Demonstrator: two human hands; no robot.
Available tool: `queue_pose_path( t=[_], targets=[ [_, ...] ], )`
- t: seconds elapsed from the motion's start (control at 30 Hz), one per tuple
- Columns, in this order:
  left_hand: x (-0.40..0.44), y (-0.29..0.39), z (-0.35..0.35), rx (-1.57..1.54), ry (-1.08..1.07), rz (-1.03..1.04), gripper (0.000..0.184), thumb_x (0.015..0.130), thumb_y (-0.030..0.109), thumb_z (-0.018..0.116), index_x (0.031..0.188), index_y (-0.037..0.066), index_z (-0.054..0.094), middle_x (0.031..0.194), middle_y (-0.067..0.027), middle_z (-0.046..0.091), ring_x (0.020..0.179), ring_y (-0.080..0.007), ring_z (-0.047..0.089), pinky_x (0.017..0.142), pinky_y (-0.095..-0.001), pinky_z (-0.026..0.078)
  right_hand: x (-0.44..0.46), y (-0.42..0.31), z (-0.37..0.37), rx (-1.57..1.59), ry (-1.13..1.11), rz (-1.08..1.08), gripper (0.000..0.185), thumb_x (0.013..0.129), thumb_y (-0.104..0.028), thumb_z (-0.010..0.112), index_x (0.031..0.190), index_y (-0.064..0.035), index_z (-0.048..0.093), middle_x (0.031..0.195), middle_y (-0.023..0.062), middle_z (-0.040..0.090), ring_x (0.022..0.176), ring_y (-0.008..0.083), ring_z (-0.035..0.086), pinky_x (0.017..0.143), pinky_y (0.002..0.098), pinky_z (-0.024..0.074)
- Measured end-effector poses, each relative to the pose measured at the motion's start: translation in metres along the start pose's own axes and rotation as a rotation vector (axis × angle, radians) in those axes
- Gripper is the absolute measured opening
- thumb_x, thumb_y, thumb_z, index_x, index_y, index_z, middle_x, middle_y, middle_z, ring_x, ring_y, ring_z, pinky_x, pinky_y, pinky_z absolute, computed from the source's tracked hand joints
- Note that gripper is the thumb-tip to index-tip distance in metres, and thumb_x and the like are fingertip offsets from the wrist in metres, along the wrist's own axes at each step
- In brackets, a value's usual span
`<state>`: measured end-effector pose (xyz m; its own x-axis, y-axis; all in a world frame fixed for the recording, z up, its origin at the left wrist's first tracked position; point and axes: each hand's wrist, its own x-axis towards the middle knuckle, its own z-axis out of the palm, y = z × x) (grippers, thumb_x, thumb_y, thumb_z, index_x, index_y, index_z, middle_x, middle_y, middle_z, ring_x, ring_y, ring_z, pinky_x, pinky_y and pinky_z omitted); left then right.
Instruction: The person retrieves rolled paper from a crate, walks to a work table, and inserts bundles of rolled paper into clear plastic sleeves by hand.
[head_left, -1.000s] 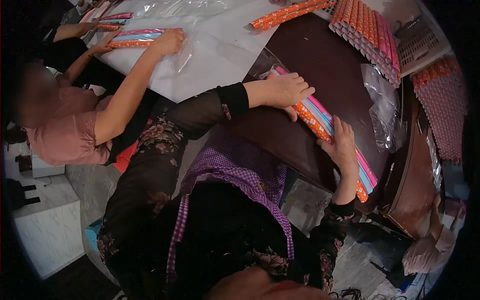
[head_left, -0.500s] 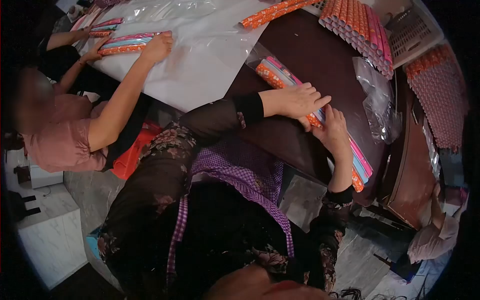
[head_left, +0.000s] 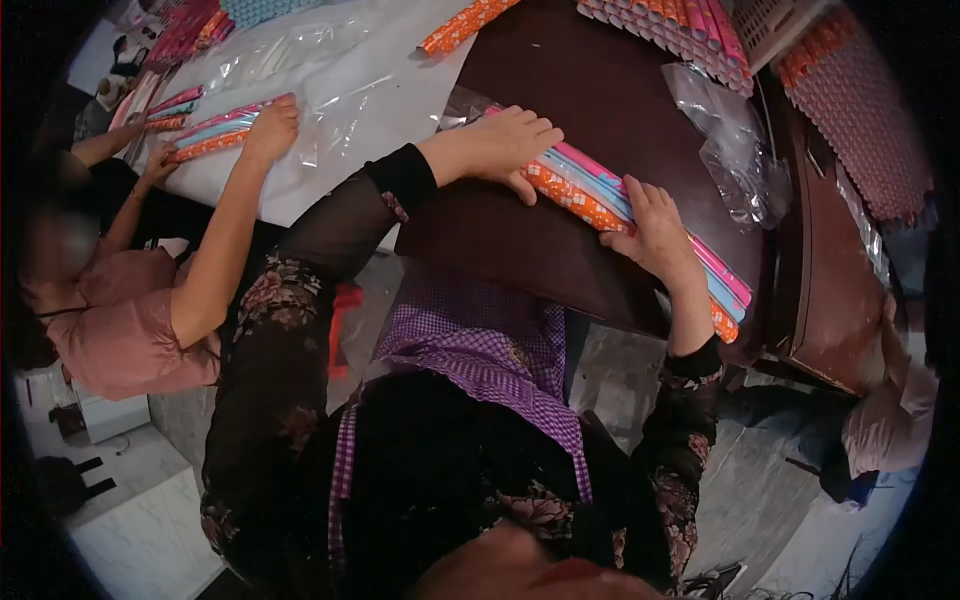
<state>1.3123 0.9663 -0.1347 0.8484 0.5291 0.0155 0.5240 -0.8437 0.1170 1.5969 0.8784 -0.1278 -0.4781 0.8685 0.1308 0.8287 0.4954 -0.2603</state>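
A bundle of paper rolls [head_left: 580, 197], orange patterned, light blue and pink, lies slantwise on the dark brown table [head_left: 600, 100]. Clear plastic film shows around its upper left part. My left hand [head_left: 497, 147] rests over the upper left end, fingers wrapped across the rolls and thumb along the near side. My right hand [head_left: 655, 232] grips the bundle further down to the right, with its thumb on the orange roll. The lower right ends of the rolls stick out past my right hand, close to the table's near edge.
Crumpled clear film [head_left: 735, 160] lies on the right. Stacked rolls [head_left: 670, 38] stand at the back, more [head_left: 865, 125] at the far right beside a crate [head_left: 780, 30]. On the left, a co-worker [head_left: 130, 310] holds similar rolls [head_left: 215, 132] on white sheeting [head_left: 370, 90].
My two hands, close together half a second ago, are now apart, with my left hand back toward the bundle's upper left end. The whole view has shifted, the table appearing further up and left.
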Motion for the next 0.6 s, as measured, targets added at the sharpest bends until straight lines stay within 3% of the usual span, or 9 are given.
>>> queue_pose_path(
  t=[0.17, 0.27, 0.4, 0.47, 0.6],
  targets=[
    [-0.005, 0.002, 0.004, 0.011, 0.120, 0.003, 0.093, 0.060, 0.053, 0.078, 0.127, -0.003, 0.044, 0.121, -0.0165, 0.053, 0.113, -0.0318, 0.051, 0.096, -0.0396, 0.040, -0.033, 0.010, -0.023, -0.066, -0.045, 0.027, 0.101, 0.060, -0.032, 0.085, 0.141, -0.0012, 0.034, 0.135, 0.0211, 0.046, 0.125, 0.0378, 0.044, 0.104, 0.0449, 0.0359],
    [-0.006, -0.003, 0.011, 0.051, 0.249, 0.059, 0.087, 0.060, 0.056, 0.077, 0.120, -0.002, 0.049, 0.111, -0.0133, 0.056, 0.105, -0.0290, 0.053, 0.090, -0.0375, 0.041, -0.066, 0.029, -0.041, -0.095, -0.150, 0.221, 0.110, 0.052, -0.028, 0.088, 0.143, -0.0039, 0.032, 0.140, 0.0189, 0.044, 0.128, 0.0373, 0.041, 0.106, 0.0456, 0.0337],
    [-0.002, -0.004, 0.010, 0.032, 0.227, 0.071, 0.088, 0.059, 0.056, 0.077, 0.120, -0.002, 0.049, 0.110, -0.0129, 0.056, 0.104, -0.0289, 0.054, 0.089, -0.0374, 0.041, -0.089, 0.046, -0.040, -0.031, -0.074, 0.185, 0.107, 0.052, -0.025, 0.087, 0.142, -0.0045, 0.034, 0.137, 0.0192, 0.046, 0.126, 0.0374, 0.042, 0.106, 0.0453, 0.0350],
    [-0.001, 0.000, 0.007, 0.001, 0.171, 0.055, 0.093, 0.057, 0.051, 0.080, 0.124, -0.003, 0.046, 0.118, -0.0149, 0.055, 0.111, -0.0317, 0.052, 0.094, -0.0386, 0.041, -0.086, 0.042, -0.039, -0.002, -0.057, 0.211, 0.100, 0.054, -0.020, 0.086, 0.140, -0.0037, 0.037, 0.130, 0.0185, 0.050, 0.120, 0.0375, 0.046, 0.103, 0.0449, 0.0368],
    [0.003, 0.006, 0.011, -0.013, 0.203, 0.062, 0.091, 0.056, 0.051, 0.080, 0.122, -0.003, 0.048, 0.114, -0.0139, 0.056, 0.108, -0.0308, 0.053, 0.093, -0.0378, 0.041, -0.079, 0.042, -0.033, 0.054, 0.012, 0.151, 0.094, 0.055, -0.017, 0.085, 0.136, -0.0032, 0.040, 0.123, 0.0174, 0.054, 0.114, 0.0375, 0.049, 0.099, 0.0449, 0.0389]
  ],
)
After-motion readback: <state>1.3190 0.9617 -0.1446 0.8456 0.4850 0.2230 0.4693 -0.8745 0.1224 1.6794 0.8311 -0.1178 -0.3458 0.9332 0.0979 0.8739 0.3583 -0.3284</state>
